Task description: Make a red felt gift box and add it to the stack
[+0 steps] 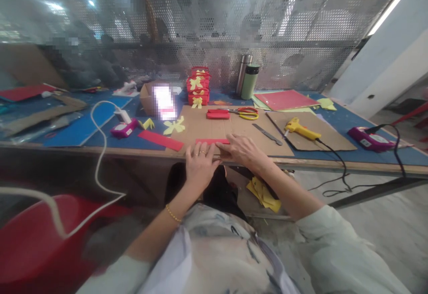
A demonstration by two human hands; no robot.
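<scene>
1. Far left: a blue sheet (80,126) is lying on the tabletop (347,114); a white cable (100,160) is looping down from a white plug (122,116) at a purple box (124,128).
2. Next: a loose red strip (160,140) is lying flat, its right end reaching onto a cardboard sheet (197,126). A yellow cutout (174,126) is lying just behind it, near an open carton (146,100) and a blurred bright screen (164,102).
3. Left hand (199,156): its fingers are lying close together at the left part of a red strip (212,141), near the front edge. Whether they are pinching it, I cannot tell.
4. The red strip is lying crosswise on the cardboard sheet, partly hidden by both hands. Behind, a stack of red pieces (199,87) is bearing yellow bows.
5. Right hand (243,150): its fingers are bending closely over the strip's right end, touching it; their grip is partly hidden.
6. Behind this hand, a folded red piece (218,114) is lying beside scissors (247,113). A steel flask (241,75) and a green bottle (250,82) are standing upright farther back.
7. Right: a flat metal tool (267,134) is lying near a yellow glue gun (301,129), which is resting on a brown board (329,135). Far right, a second purple box (369,138) is sitting with a black cable (396,140).
</scene>
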